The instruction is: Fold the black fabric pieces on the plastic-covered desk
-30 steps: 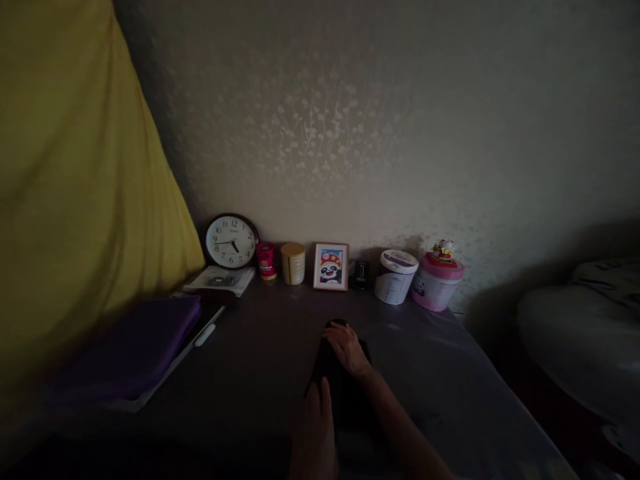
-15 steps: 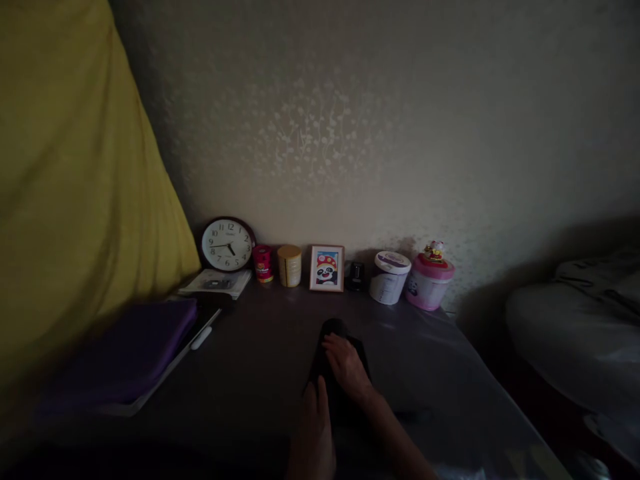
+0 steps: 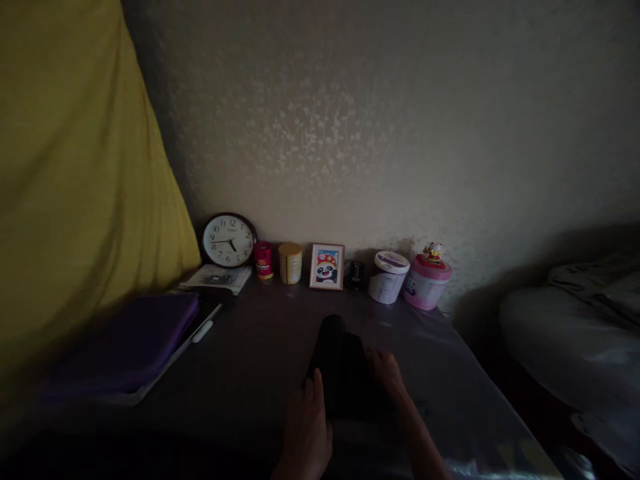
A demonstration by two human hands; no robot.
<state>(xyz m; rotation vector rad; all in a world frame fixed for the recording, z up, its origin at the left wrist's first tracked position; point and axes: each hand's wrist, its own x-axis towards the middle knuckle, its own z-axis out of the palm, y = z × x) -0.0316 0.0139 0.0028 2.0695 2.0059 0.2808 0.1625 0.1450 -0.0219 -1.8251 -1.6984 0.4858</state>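
Observation:
A black item (image 3: 331, 353) that looks like a partly rolled cloth lies on the dark tabletop in front of me. Its left side forms a thick, rounded roll, and a flatter flap (image 3: 356, 363) spreads to the right. My left hand (image 3: 306, 423) grips the near left side of the roll, with its fingers along the edge. At the right edge of the flap, my right hand (image 3: 386, 370) has its fingers closed on the material. Dim light hides the item's lower part and the fingertips.
Along the wall stand a clock (image 3: 229, 241), a red can (image 3: 263, 261), a yellow-lidded tub (image 3: 291, 264), a panda picture frame (image 3: 327, 267), a white tub (image 3: 388, 279) and a pink tub (image 3: 427, 283). A purple folder (image 3: 130, 340) lies left, beneath a yellow curtain (image 3: 85, 167).
My right hand has moved from the top of the black roll to the flap's right edge. My left hand stays at the left side. The view has shifted slightly.

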